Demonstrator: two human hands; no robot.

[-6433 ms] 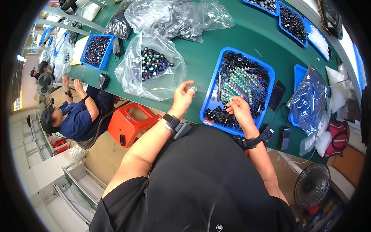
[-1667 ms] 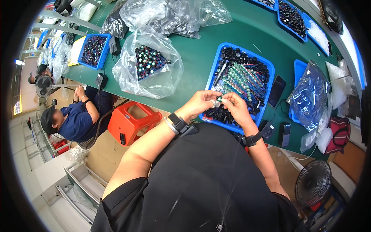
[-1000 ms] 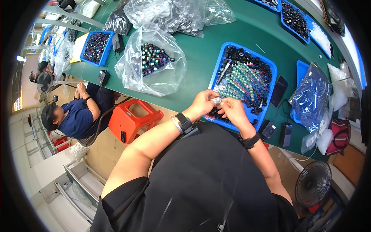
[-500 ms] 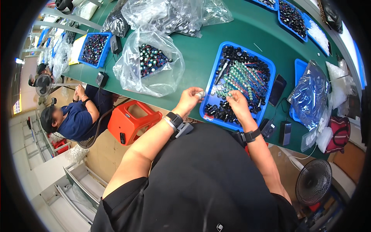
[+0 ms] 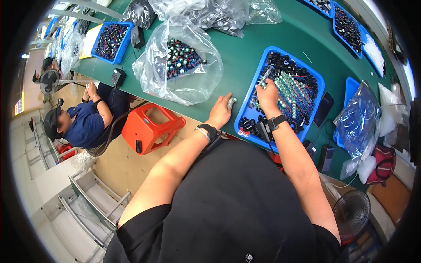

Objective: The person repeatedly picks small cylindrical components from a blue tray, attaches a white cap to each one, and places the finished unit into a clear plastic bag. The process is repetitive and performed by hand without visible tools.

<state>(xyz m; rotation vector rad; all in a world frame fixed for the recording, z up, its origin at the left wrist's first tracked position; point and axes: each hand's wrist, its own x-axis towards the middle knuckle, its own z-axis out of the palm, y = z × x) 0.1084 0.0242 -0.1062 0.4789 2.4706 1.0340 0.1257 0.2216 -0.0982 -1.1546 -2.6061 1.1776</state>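
My left hand [image 5: 220, 112] rests at the front edge of the green table, just left of a blue tray [image 5: 242, 94]. Its fingers are closed around a few small, round, silvery pieces [image 5: 232, 102]. Over the left part of the tray, my right hand [image 5: 268, 97] has its fingertips pinched at the lower end of a slim pen-like tool [image 5: 265, 74], silver and dark. Beside that hand lie rows of round greenish parts [image 5: 289, 90] with red and blue wires. Black round caps [image 5: 302, 72] fill the tray around them.
An open clear bag [image 5: 193, 87] of wired parts lies left of the tray. Further left stand another blue tray [image 5: 112, 41], a red stool [image 5: 151, 129] and a seated person [image 5: 83, 127]. A phone [image 5: 323, 107] and a fan [image 5: 351, 215] are on the right.
My right hand has moved up the tray from its front part to the pen-like tool, which lay untouched before. My left hand has lowered onto the table, away from the tray.
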